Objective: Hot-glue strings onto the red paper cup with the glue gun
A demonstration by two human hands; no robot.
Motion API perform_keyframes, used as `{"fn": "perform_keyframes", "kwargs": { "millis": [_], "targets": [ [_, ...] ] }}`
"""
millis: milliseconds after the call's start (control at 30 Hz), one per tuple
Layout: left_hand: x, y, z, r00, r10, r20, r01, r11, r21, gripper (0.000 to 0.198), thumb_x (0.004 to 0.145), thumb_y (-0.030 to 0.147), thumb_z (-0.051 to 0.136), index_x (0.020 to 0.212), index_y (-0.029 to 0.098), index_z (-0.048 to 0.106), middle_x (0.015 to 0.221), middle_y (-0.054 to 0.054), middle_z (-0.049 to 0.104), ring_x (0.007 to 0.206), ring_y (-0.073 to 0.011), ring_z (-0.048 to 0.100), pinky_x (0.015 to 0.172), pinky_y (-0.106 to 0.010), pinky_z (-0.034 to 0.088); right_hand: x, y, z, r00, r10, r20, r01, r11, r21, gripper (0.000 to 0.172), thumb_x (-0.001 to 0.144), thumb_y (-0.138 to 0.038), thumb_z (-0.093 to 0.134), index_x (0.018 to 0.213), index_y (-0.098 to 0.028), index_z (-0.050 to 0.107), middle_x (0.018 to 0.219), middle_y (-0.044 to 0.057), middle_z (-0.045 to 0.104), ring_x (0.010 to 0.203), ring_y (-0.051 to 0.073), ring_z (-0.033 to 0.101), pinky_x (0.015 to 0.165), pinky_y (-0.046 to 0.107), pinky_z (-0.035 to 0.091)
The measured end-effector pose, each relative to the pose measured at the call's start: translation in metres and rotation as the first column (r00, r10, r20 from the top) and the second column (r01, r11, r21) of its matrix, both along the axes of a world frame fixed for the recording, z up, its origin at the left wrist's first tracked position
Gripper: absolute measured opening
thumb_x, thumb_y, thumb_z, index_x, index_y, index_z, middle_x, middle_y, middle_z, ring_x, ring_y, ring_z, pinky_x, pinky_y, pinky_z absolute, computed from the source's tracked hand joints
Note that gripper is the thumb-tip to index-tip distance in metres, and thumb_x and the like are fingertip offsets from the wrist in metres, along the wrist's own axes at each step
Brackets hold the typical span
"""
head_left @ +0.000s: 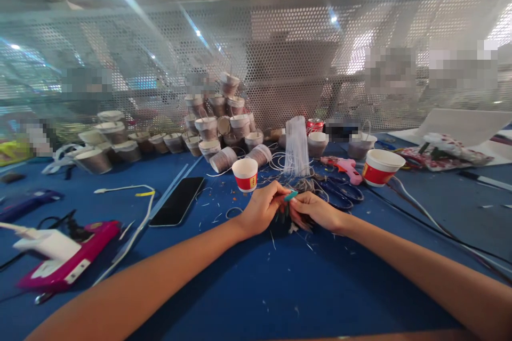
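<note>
Fingers (280,194) of both hands pinch shut on a small teal strip (290,195) above the blue table (256,277), left hand (262,210) and right hand (316,210) meeting mid-assembly, apparently fixing it onto a dark bundle (290,216); next needs a steady hold.

We work at a blue table (256,287). Just beyond our hands stands a small red-and-white cup (245,174), with a black phone (177,201) to its left. Farther left lies a pink glue gun (68,264). Right of the grip sit scissors (340,192) and a bigger paper cup (382,167); stacked brown cups (218,122) rise behind.
</note>
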State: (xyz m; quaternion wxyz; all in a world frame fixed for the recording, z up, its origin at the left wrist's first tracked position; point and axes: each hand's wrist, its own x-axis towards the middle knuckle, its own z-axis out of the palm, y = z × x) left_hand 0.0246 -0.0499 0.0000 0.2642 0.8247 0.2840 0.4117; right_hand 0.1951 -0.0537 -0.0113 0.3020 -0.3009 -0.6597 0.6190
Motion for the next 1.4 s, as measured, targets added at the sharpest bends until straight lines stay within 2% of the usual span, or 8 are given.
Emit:
{"fn": "perform_keyframes", "kwargs": {
  "millis": [100, 267, 400, 567, 733, 867, 1100, 1400],
  "targets": [
    [-0.001, 0.0006, 0.0012, 1.0, -0.012, -0.018, 0.011, 1.0, -0.026, 0.011, 0.086, 0.015, 0.04, 0.082, 0.016, 0.051, 0.061, 0.002, 0.056, 0.054, -0.0099, 0.054, 0.052, -0.022, 0.043, 0.0014, -0.0007, 0.0008, 1.0, 0.003, 0.006, -0.003, 1.0, 0.0, 0.053, 0.078, -0.061, 0.046, 0.05, -0.016, 0.046, 0.037, -0.003, 0.047, 0.031, 0.004, 0.035, 0.035, 0.021, 0.021],
    [-0.001, 0.0009, -0.0005, 1.0, -0.025, -0.008, 0.024, 0.999, -0.022, 0.012, 0.086, 0.013, 0.038, 0.08, 0.016, 0.048, 0.058, 0.003, 0.053, 0.05, -0.0086, 0.051, 0.048, -0.02, 0.041, 0.0003, 0.0007, -0.0034, 1.0, -0.01, 0.012, 0.01, 1.0, 0.01, 0.054, 0.076, -0.063, 0.048, 0.051, -0.015, 0.048, 0.039, -0.003, 0.048, 0.034, 0.005, 0.038, 0.038, 0.021, 0.025],
    [0.0001, -0.001, -0.0008, 1.0, 0.002, -0.015, -0.002, 1.0, 0.008, 0.012, 0.085, 0.011, 0.037, 0.08, 0.016, 0.047, 0.059, 0.003, 0.052, 0.051, -0.0088, 0.051, 0.048, -0.02, 0.04, -0.0015, 0.0014, -0.0052, 1.0, -0.018, 0.002, 0.018, 1.0, 0.021, 0.055, 0.074, -0.066, 0.048, 0.052, -0.016, 0.048, 0.043, -0.004, 0.05, 0.036, 0.005, 0.041, 0.04, 0.022, 0.027],
    [0.0007, -0.0014, 0.0004, 1.0, 0.013, -0.01, -0.013, 0.999, -0.033, 0.013, 0.088, 0.017, 0.037, 0.078, 0.017, 0.046, 0.058, 0.003, 0.053, 0.051, -0.0088, 0.051, 0.049, -0.021, 0.041, -0.0029, 0.0005, -0.0032, 0.999, -0.045, 0.021, 0.044, 0.998, 0.034, 0.056, 0.075, -0.066, 0.046, 0.051, -0.016, 0.048, 0.041, -0.003, 0.05, 0.036, 0.005, 0.041, 0.04, 0.021, 0.028],
    [0.0006, 0.0015, -0.002, 0.998, -0.02, 0.062, 0.025, 0.997, -0.07, 0.009, 0.086, 0.024, 0.046, 0.087, 0.016, 0.05, 0.072, -0.001, 0.06, 0.057, -0.0103, 0.057, 0.053, -0.023, 0.046, -0.0018, 0.0016, -0.003, 0.999, -0.038, 0.001, 0.038, 0.999, 0.002, 0.054, 0.073, -0.065, 0.05, 0.051, -0.016, 0.047, 0.037, -0.004, 0.047, 0.031, 0.005, 0.039, 0.036, 0.021, 0.024],
    [-0.0009, 0.003, -0.003, 0.998, -0.037, 0.042, 0.039, 0.997, -0.067, 0.01, 0.088, 0.019, 0.043, 0.085, 0.015, 0.051, 0.063, 0.001, 0.058, 0.055, -0.0101, 0.056, 0.053, -0.023, 0.045, -0.0012, 0.0018, -0.0045, 0.999, -0.038, 0.007, 0.038, 0.999, -0.019, 0.054, 0.074, -0.065, 0.049, 0.051, -0.016, 0.047, 0.037, -0.004, 0.047, 0.032, 0.006, 0.039, 0.036, 0.021, 0.024],
    [-0.0001, 0.0021, -0.0011, 1.0, -0.001, 0.011, 0.002, 0.995, -0.099, 0.012, 0.087, 0.014, 0.039, 0.08, 0.016, 0.048, 0.057, 0.003, 0.054, 0.051, -0.0095, 0.053, 0.05, -0.022, 0.042, -0.0039, 0.0005, -0.0068, 0.995, -0.094, 0.033, 0.092, 0.995, 0.041, 0.056, 0.074, -0.067, 0.046, 0.05, -0.017, 0.048, 0.039, -0.004, 0.046, 0.035, 0.006, 0.04, 0.039, 0.022, 0.027],
    [0.0007, 0.0007, 0.0019, 0.998, -0.006, 0.056, 0.015, 0.987, -0.161, 0.011, 0.086, 0.025, 0.048, 0.084, 0.015, 0.051, 0.066, 0.0, 0.058, 0.056, -0.0112, 0.056, 0.054, -0.025, 0.045, -0.0048, -0.0015, -0.0014, 0.996, -0.085, 0.031, 0.084, 0.996, 0.031, 0.056, 0.075, -0.067, 0.045, 0.05, -0.017, 0.045, 0.038, -0.004, 0.047, 0.031, 0.006, 0.039, 0.035, 0.022, 0.023]
  ]
}}
